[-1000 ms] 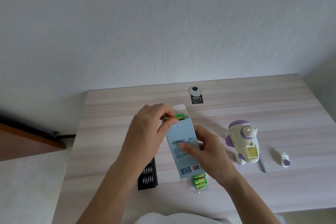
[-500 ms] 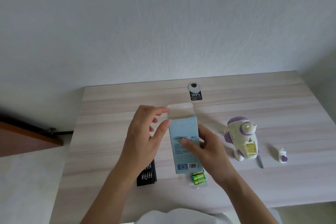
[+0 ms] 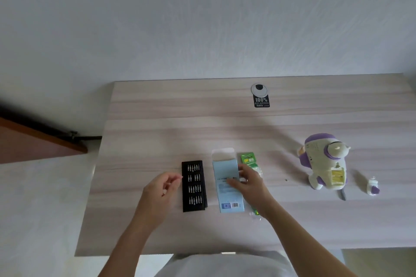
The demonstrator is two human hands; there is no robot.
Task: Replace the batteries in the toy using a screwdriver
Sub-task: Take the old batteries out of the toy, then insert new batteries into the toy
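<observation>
On the counter (image 3: 157, 108), flat fingers (image 3: 244, 170) of your right hand (image 3: 247, 183) steady the blue box (image 3: 229, 198), while your left hand (image 3: 161, 190) hovers loosely curled, empty.

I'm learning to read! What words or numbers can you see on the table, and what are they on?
"100%": on the black sticker at the back of the table.
"GP": on the green battery pack.
Small line under "100%": too blurred to read.
Print and barcode on the blue box: too small to read.
Marks on the toy: too small to read.
</observation>
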